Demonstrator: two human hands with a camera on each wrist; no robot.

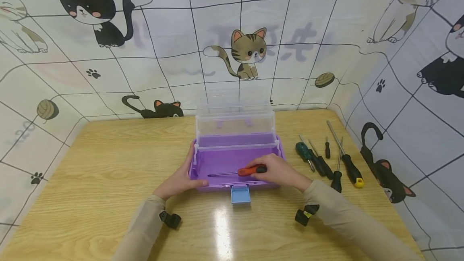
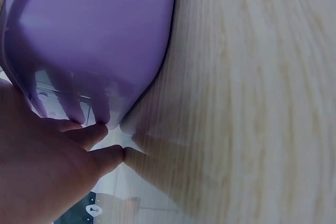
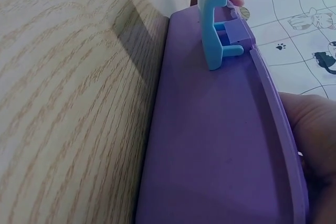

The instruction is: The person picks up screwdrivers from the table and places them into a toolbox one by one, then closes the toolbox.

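Note:
A purple plastic toolbox (image 1: pixel 224 158) stands on the table with its clear lid (image 1: pixel 235 126) raised at the back. Its light blue latch (image 1: pixel 240 195) hangs folded out at the front. My left hand (image 1: pixel 179 179) holds the box's left end, thumb over the front rim and fingers (image 2: pixel 86 136) against the outer side wall. Over the inside of the box, my right hand (image 1: pixel 277 170) grips a screwdriver (image 1: pixel 248 170) by its red and black handle. Its shaft points left, low over the floor of the box. The right wrist view shows the box's front wall (image 3: pixel 215 145) and hides the screwdriver.
To the right of the box lie several screwdrivers: a green-handled one (image 1: pixel 303 151), a tiny black one (image 1: pixel 327 149), a long one with a yellow-ended handle (image 1: pixel 351 168) and other black-handled ones. A cat-printed cloth (image 1: pixel 217 11) hangs behind the wooden table (image 1: pixel 127 164) and along both sides.

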